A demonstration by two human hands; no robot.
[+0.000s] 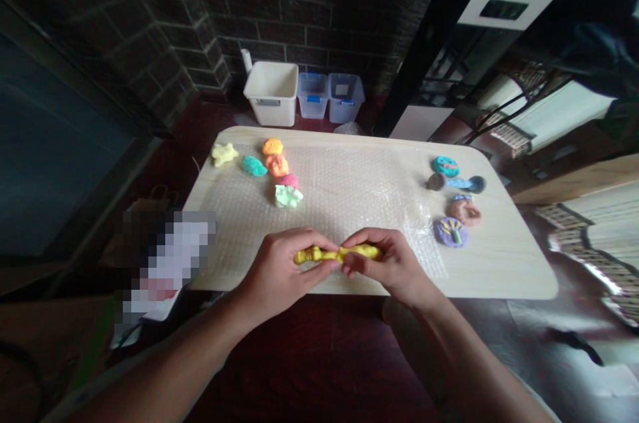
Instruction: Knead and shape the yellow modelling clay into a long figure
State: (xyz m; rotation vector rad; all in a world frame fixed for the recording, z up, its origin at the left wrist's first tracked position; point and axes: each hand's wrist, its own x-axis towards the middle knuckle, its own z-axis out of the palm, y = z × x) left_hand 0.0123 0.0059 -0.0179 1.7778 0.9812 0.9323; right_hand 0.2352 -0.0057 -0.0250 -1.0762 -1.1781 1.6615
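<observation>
A lumpy yellow modelling clay rope (339,254) is held in both hands, lying roughly crosswise, uneven along its length and pinched thinner near the middle, with a rough, creased surface. It is located over the near part of the bubble wrap sheet (319,190), close to the near edge of the pale wood-look table (499,270); contact with the sheet cannot be told. A narrow grip is taken by the left hand (282,270) on one half of the rope, and the right hand (384,263) is closed narrowly on the other half, with the fingers of both hands curled over the clay and the hands almost touching at the centre. Behind the table, on the dark red floor, stand a white plastic bin (271,93) and, just beside it, two clear plastic boxes with blue clips, the nearer to the bin (312,94) and the other (345,98) side by side; their contents cannot be made out. Small clay pieces are set on the table: yellow, teal, orange, coral, pink and pale green lumps (277,165) at the far left, and a teal disc (446,166), a blue dumbbell shape (456,183), a pink ring (464,211) and a purple disc (451,232) at the right. A brick wall (309,3) rises behind.
</observation>
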